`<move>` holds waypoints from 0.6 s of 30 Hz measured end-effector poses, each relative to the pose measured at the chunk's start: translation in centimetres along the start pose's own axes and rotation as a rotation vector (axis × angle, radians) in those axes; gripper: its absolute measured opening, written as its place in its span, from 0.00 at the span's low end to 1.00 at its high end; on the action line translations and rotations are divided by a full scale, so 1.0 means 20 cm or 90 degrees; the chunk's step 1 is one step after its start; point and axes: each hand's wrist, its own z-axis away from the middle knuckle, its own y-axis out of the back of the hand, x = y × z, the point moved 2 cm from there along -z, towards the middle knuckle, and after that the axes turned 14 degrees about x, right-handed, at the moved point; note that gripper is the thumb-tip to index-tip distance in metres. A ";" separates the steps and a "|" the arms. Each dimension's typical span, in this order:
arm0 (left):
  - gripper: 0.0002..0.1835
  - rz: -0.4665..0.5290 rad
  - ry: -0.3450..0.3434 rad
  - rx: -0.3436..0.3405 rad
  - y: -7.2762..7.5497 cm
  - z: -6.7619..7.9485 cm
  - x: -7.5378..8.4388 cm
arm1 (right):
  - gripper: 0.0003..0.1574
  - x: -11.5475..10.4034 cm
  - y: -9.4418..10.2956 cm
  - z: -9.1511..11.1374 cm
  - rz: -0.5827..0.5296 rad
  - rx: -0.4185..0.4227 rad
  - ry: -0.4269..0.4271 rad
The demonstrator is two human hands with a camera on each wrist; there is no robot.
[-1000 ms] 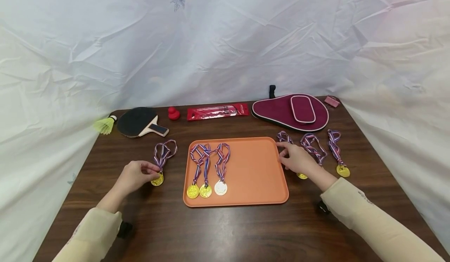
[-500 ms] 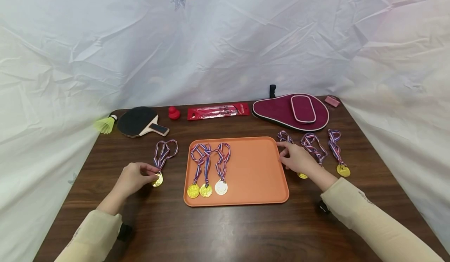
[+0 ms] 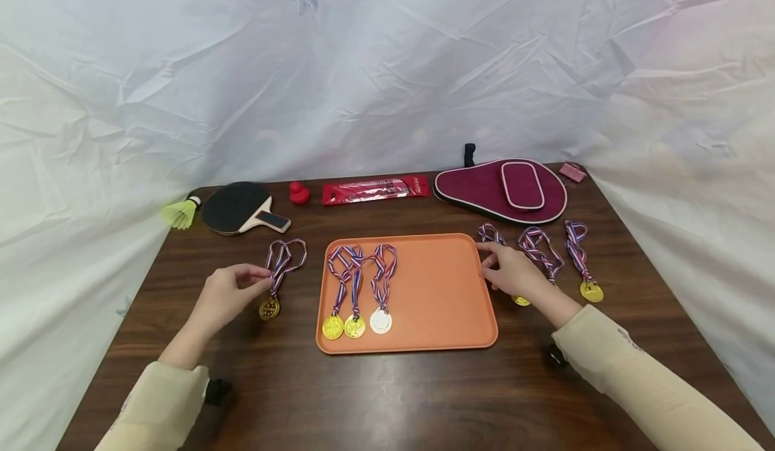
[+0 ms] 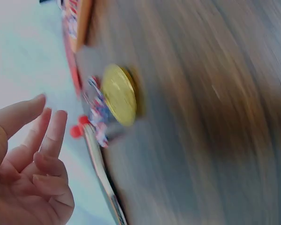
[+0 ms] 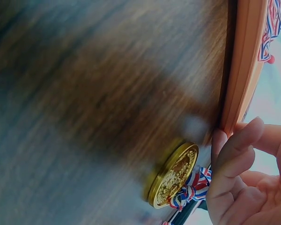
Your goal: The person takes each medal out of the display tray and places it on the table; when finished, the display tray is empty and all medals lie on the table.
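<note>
My left hand [image 3: 220,297] hovers beside a gold medal [image 3: 269,308] with a striped ribbon [image 3: 280,262], left of the tray. In the left wrist view the fingers are spread above this medal [image 4: 119,95], holding nothing. The orange tray [image 3: 438,289] bears two gold medals [image 3: 354,326] and a silver medal [image 3: 381,321], their ribbons laid away from me. My right hand [image 3: 513,272] touches the tray's right rim [image 5: 247,65] with its fingertips. Beneath that hand lies another gold medal [image 5: 175,178], partly hidden in the head view.
Further right lie a striped ribbon [image 3: 539,249] and a gold medal [image 3: 591,292]. Along the back are a shuttlecock [image 3: 180,214], table tennis bat [image 3: 237,207], red rubber duck [image 3: 299,193], red packet [image 3: 375,190], maroon bat case [image 3: 484,192] and small pink item [image 3: 572,172].
The left hand's fingertips have left the gold medal and moved up toward its ribbon. That medal's face now looks darker. The right hand stays at the tray rim.
</note>
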 end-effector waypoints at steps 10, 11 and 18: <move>0.10 0.080 -0.022 -0.065 -0.18 0.11 0.32 | 0.32 0.00 0.00 0.00 -0.006 -0.001 0.003; 0.09 0.090 -0.030 -0.073 -0.21 0.12 0.34 | 0.32 0.00 0.00 0.00 -0.006 -0.001 0.002; 0.11 0.120 -0.056 -0.116 -0.37 0.22 0.46 | 0.32 0.00 0.00 0.01 -0.004 0.000 0.004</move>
